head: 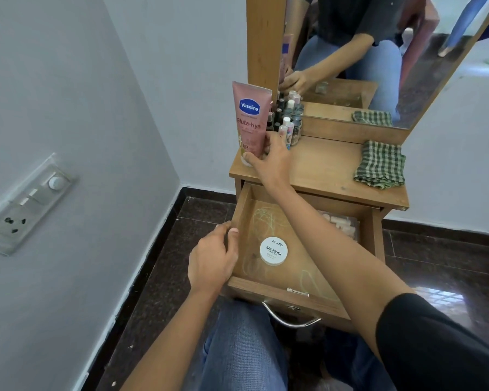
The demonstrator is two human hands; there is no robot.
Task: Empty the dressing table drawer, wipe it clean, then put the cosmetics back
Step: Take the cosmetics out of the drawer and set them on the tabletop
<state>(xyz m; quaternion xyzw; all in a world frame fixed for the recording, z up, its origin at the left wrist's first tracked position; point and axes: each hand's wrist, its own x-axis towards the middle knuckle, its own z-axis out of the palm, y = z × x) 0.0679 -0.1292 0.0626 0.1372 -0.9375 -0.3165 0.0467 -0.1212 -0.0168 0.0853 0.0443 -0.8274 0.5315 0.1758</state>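
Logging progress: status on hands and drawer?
Right hand grips pink Vaseline tube, upright on wooden tabletop. Left hand grips left wall of open wooden drawer. White round nail-polish tub inside.

Pink lotion tube (250, 122) with a blue logo badge. Green-and-cream checked cloth (380, 165). Brown wooden bench (325, 167) and drawer (288, 297). White round tub (273, 250) with black lettering. Dark speckled floor (164, 277), pale grey wall (82, 94).
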